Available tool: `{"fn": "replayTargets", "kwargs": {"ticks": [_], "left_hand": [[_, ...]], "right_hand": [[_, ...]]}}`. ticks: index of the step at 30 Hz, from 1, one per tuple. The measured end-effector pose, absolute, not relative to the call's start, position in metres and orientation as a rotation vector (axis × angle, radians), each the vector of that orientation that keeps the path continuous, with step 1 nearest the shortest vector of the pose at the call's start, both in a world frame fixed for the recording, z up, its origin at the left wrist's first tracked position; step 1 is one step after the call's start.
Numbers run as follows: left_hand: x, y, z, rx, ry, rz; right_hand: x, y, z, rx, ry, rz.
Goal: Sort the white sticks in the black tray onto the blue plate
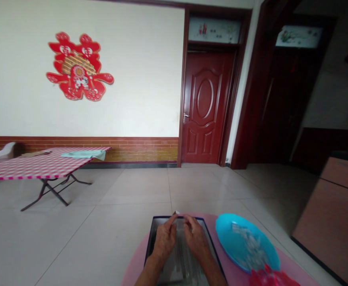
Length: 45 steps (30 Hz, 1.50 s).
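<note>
A shallow box [208, 234] with a dark blue rim lies on a pink round table [136, 254]. Long clear, greyish strips [180, 254] run lengthwise inside it, blurred. Over the far end of the box, my left hand [165, 236] has its fingers bent together towards the far rim. Beside it, my right hand [195, 234] is curled in the same way, its fingertips close to the left ones. A small whitish edge shows just beyond the left fingertips. Whatever the fingers pinch is too small or hidden to name.
Right of the box, a blue plate [230, 244] holds several small clear pieces [253, 246]. Something red and crinkled [271, 276] overlaps its near edge. A checked folding table [42, 165] stands far left, a pinkish cabinet [331, 214] at right, a red door [206, 107] ahead.
</note>
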State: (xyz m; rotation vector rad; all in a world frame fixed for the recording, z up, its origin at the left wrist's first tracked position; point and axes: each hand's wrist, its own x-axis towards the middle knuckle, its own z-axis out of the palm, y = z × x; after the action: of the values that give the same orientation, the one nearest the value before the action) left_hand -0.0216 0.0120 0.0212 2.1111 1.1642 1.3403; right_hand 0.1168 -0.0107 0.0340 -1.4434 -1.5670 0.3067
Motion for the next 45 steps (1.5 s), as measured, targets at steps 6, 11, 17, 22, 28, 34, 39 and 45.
{"fn": "replayTargets", "kwargs": {"ticks": [6,11,17,22,28,34,39,45], "left_hand": [[-0.022,0.014,0.016,2.158,1.133,1.361],[-0.021,0.014,0.016,2.161,1.170,1.375],[-0.021,0.015,0.012,2.189,1.151,1.346],[-0.022,0.016,0.008,2.228,1.152,1.292],[-0.022,0.017,0.008,2.238,1.128,1.255],[-0.021,0.016,0.006,2.254,1.111,1.247],[-0.021,0.015,0.006,2.277,1.101,1.264],[-0.017,0.012,0.010,2.255,1.039,1.258]], "right_hand": [[0.138,0.002,0.054,-1.757,-1.650,0.179],[0.200,0.002,0.067,-1.954,-1.639,0.131],[0.296,-0.027,0.067,-2.174,-1.577,0.086],[0.337,-0.068,0.086,-2.195,-1.622,0.211],[0.334,-0.151,0.080,-1.999,-1.851,0.495],[0.325,-0.187,0.022,-2.371,-1.868,-0.088],[0.326,-0.188,-0.010,-2.348,-1.903,-0.327],[0.312,-0.159,0.027,-2.334,-1.670,-0.055]]}}
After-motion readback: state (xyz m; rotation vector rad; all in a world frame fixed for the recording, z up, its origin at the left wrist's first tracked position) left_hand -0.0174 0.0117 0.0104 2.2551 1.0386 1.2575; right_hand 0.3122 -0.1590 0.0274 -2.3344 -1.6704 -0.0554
